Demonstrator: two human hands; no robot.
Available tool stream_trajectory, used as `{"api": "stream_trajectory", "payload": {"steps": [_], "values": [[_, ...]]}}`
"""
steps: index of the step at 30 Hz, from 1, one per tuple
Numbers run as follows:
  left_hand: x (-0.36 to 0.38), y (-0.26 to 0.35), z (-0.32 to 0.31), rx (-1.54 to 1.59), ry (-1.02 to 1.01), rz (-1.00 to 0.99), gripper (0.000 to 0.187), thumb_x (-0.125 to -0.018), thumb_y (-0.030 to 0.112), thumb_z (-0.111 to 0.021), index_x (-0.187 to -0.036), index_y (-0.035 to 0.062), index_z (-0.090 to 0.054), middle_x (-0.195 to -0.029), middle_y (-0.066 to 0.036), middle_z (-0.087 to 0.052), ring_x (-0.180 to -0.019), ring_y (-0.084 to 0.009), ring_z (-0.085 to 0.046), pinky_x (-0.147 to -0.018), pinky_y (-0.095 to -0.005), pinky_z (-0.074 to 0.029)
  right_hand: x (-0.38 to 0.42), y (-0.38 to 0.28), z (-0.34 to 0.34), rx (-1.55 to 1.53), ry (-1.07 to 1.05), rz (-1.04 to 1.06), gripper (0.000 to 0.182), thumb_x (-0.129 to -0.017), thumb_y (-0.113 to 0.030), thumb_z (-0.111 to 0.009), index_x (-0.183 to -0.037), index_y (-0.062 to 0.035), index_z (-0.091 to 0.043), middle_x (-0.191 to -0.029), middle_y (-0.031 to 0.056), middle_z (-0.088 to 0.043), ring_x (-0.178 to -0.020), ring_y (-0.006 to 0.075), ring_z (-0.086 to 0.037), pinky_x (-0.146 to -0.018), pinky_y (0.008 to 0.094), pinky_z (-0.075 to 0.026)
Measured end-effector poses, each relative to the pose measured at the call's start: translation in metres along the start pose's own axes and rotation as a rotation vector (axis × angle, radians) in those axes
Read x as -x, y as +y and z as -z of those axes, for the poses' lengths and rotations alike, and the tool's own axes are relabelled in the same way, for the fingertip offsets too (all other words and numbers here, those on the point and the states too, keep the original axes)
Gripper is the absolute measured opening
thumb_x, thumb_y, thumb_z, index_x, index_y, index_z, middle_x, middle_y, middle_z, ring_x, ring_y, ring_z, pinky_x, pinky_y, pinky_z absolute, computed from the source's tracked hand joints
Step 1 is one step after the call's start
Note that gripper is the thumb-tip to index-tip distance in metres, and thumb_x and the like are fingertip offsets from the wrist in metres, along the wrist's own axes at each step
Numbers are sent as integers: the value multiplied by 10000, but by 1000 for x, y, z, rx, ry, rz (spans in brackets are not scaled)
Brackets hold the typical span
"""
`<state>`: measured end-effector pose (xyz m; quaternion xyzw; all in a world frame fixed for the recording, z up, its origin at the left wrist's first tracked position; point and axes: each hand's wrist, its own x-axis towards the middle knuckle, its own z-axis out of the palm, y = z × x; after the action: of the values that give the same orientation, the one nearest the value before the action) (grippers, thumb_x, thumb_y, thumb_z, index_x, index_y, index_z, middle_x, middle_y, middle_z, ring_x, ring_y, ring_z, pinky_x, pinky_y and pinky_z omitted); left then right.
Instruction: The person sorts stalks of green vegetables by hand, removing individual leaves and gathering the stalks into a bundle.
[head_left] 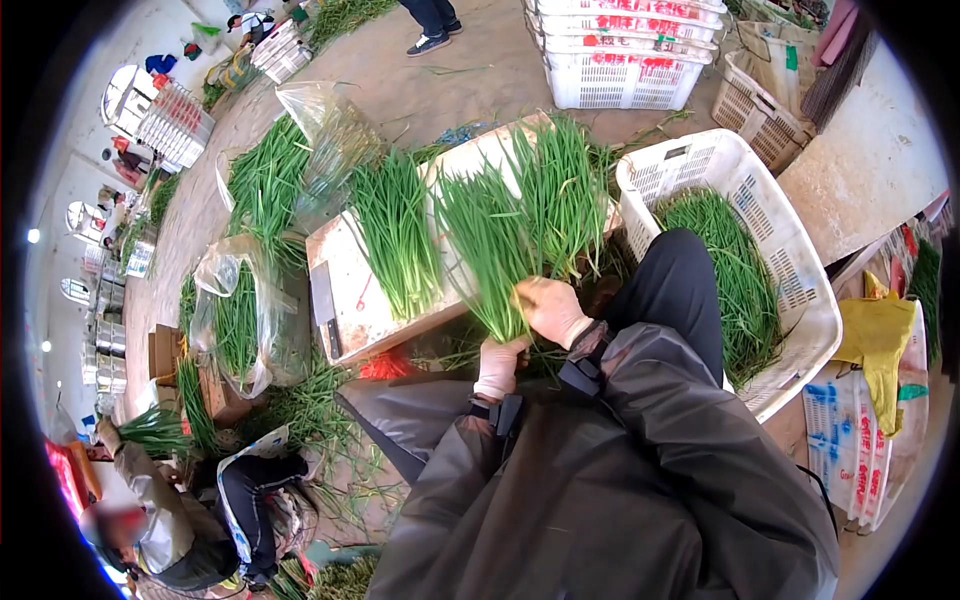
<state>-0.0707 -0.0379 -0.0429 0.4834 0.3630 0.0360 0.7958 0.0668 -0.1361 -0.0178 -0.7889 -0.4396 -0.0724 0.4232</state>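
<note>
A bunch of long green chives [488, 235] is between my two hands, its leaf tips pointing away from me over the board. My left hand [497, 366], in a pale glove, is closed around the lower stem ends. Also gloved, my right hand [552, 308] grips the right side of the bunch just above. On the white-topped board [345, 265] lie another chive bunch [398, 240] to the left and a third bunch [565, 190] to the right. A knife [326, 312] with a dark handle rests along the board's left edge.
A white crate [808, 300] holding chives stands at my right knee. Plastic bags [255, 330] with chives sit left of the board. Stacked crates [625, 75] are beyond it. Loose chives litter the floor; a co-worker [175, 500] sits at lower left. A yellow cloth [880, 345] hangs at right.
</note>
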Motion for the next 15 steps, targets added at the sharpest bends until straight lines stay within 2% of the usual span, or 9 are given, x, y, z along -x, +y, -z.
{"api": "stream_trajectory", "payload": {"steps": [2,3,5,7,9,10,11,13,15], "values": [[1,1,0,4,-31,-38,185,-824,52,-791,-953,45,-657,-737,-28,-653,-553,-123,-579,-492,-256,-457,-8,0,7,-258,74,-216,94,-872,-124,-707,-922,-44,-704,-865,147,-708,-784,295,-696,-704,365,-547],[3,2,0,7,-44,-58,188,-824,54,-792,-957,44,-659,-746,-28,-658,-561,-126,-587,-497,-252,-461,-11,2,12,-307,104,-278,87,-888,-83,-709,-945,-18,-715,-851,128,-721,-750,217,-683,-706,315,-529],[5,4,-4,40,1,5,175,-837,72,-781,-963,40,-663,-768,-24,-664,-592,-139,-607,-525,-256,-480,-15,18,12,-554,215,-475,118,-896,-148,-704,-910,-31,-707,-819,141,-718,-765,254,-702,-714,347,-541],[6,5,-3,103,2,52,165,-856,100,-760,-977,37,-668,-792,-27,-670,-632,-155,-628,-559,-264,-500,-17,33,31,-408,139,-573,160,-867,-182,-724,-923,-32,-724,-849,148,-730,-767,253,-698,-748,346,-540],[6,5,2,200,-41,83,167,-880,139,-731,-998,36,-673,-819,-37,-677,-681,-173,-649,-599,-274,-523,-21,39,65,-273,-391,-590,225,-839,-234,-711,-955,-44,-744,-914,170,-742,-830,311,-716,-801,376,-550],[5,6,1,257,-46,84,156,-888,153,-711,-988,43,-664,-815,-41,-668,-681,-176,-638,-604,-283,-517,-28,25,83,146,-687,-498,275,-831,-254,-659,-1003,-66,-762,-998,190,-743,-954,358,-718,-864,421,-553],[6,7,1,312,-51,86,149,-897,168,-691,-979,49,-655,-811,-45,-658,-682,-179,-627,-610,-292,-511,-26,19,89,320,-857,-552,301,-846,-230,-613,-1043,-62,-766,-1068,198,-736,-1053,377,-696,-903,444,-551],[6,8,2,416,-89,117,128,-898,180,-659,-945,64,-633,-801,-45,-633,-671,-183,-586,-614,-303,-481,-10,25,78,497,-967,-565,325,-864,-239,-593,-1056,-35,-760,-1114,207,-728,-1087,377,-684,-925,457,-542],[4,10,5,516,-160,163,100,-882,175,-634,-896,80,-606,-791,-38,-603,-647,-183,-528,-611,-309,-433,3,28,63,434,-944,-510,427,-879,-386,-645,-1075,-18,-739,-1107,204,-723,-1084,380,-674,-938,455,-531]]}}
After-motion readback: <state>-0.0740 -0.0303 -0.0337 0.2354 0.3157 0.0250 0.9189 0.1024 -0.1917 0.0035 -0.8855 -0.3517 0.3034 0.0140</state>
